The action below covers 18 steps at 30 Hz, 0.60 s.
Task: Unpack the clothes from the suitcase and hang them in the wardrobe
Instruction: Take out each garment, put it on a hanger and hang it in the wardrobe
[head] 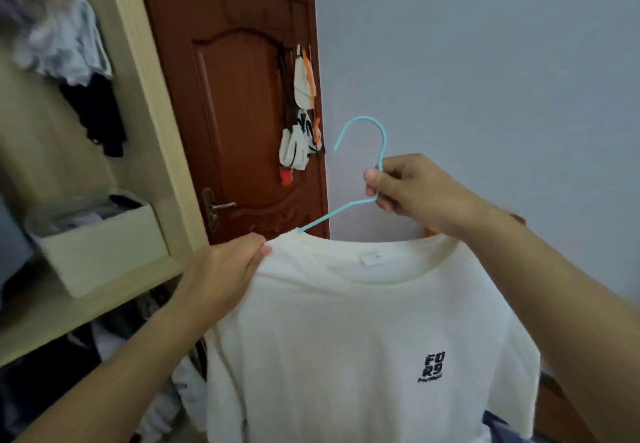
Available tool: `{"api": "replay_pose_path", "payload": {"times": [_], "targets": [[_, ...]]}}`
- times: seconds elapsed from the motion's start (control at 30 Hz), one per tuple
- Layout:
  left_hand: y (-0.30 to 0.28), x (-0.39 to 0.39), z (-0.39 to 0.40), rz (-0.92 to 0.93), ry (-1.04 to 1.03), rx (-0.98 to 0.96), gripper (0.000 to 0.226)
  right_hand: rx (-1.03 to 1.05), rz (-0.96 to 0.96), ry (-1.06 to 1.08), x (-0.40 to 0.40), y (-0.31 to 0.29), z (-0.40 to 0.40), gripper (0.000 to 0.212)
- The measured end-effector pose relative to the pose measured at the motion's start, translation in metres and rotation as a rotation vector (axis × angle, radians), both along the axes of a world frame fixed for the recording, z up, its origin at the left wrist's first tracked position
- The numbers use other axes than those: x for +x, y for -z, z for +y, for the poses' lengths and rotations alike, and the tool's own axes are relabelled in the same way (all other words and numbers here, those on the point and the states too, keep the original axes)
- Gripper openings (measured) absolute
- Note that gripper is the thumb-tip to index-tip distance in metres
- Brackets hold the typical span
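A cream T-shirt [363, 331] with a small black chest logo hangs in front of me on a light blue wire hanger [375, 134]. My right hand [412, 189] pinches the hanger's neck just below the hook. My left hand [228, 266] grips the shirt's left shoulder at the collar, where the hanger's arm goes into the neck opening. The wardrobe [152, 124] stands open at the left, with clothes hanging inside. The suitcase is out of view.
A brown wooden door [239, 96] is straight ahead, with white and orange items [303, 110] hung on it. A pale drawer [104, 238] sticks out of the wardrobe at the left. A plain bluish wall fills the right side.
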State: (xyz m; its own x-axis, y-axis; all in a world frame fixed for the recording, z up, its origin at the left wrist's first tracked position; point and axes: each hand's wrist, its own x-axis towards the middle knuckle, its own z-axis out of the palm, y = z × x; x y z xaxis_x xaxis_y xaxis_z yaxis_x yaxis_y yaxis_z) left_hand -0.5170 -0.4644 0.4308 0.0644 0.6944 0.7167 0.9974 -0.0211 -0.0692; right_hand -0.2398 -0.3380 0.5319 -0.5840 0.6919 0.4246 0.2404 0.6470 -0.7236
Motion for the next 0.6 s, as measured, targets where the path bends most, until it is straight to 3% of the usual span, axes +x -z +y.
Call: {"api": "replay_pose_path", "payload": {"times": [0.07,0.17,0.23,0.3,0.4,0.53,0.6], "targets": [[-0.001,-0.048,-0.005,-0.053,-0.023,0.046,0.046,0.041,0.007,0.01,-0.042,-0.004,-0.005,0.039],[0.001,-0.113,-0.018,-0.494,0.011,0.057,0.038,0.126,0.082,0.125,-0.101,-0.015,-0.008,0.043],[0.003,-0.151,-0.031,-0.614,-0.01,0.042,0.037,0.147,0.08,0.14,-0.133,-0.024,-0.011,0.044],[-0.009,-0.189,-0.047,-0.584,-0.106,0.018,0.051,0.167,0.015,0.111,-0.161,-0.032,-0.017,0.044],[-0.042,-0.226,-0.064,-0.376,-0.202,0.005,0.071,0.141,0.027,0.052,-0.201,-0.042,-0.026,0.042],[-0.086,-0.188,-0.062,-0.005,-0.137,0.095,0.05,0.025,0.071,-0.199,-0.256,-0.062,-0.046,0.036],[-0.107,-0.182,-0.056,-0.024,-0.102,0.102,0.038,-0.146,0.093,-0.324,-0.274,-0.076,-0.055,0.035]]}}
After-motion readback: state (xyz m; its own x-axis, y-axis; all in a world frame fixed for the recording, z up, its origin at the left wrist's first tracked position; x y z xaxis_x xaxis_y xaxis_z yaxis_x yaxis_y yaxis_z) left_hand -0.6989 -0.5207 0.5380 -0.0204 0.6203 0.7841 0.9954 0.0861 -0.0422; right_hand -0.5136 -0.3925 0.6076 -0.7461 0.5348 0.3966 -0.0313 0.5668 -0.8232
